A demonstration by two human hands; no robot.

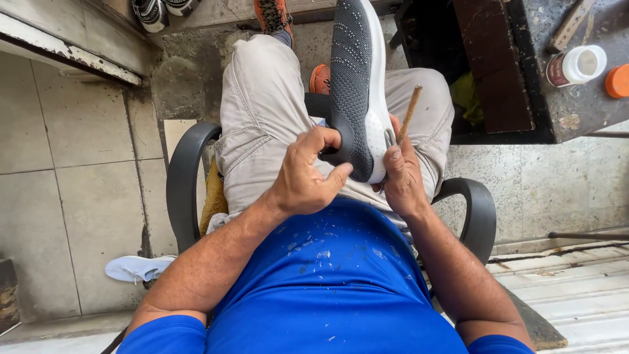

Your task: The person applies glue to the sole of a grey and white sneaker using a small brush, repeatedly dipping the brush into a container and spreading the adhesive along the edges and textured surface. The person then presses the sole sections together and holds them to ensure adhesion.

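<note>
Left hand (pixel 306 172) grips grey shoe (pixel 350 78); right hand (pixel 401 176) seemingly pinches stick (pixel 409 113); jar (pixel 576 65) nearby.

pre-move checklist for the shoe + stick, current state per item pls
1. Left hand grips the heel collar of the grey knit shoe: ok.
2. Right hand holds the brown stick against the white sole: ok.
3. Shoe propped over the lap, toe pointing away: ok.
4. Stick tip loaded with anything: cannot tell.
5. White jar on the bench is open, orange lid beside it: ok.
6. Sole edge separated from the upper: cannot tell.
</note>
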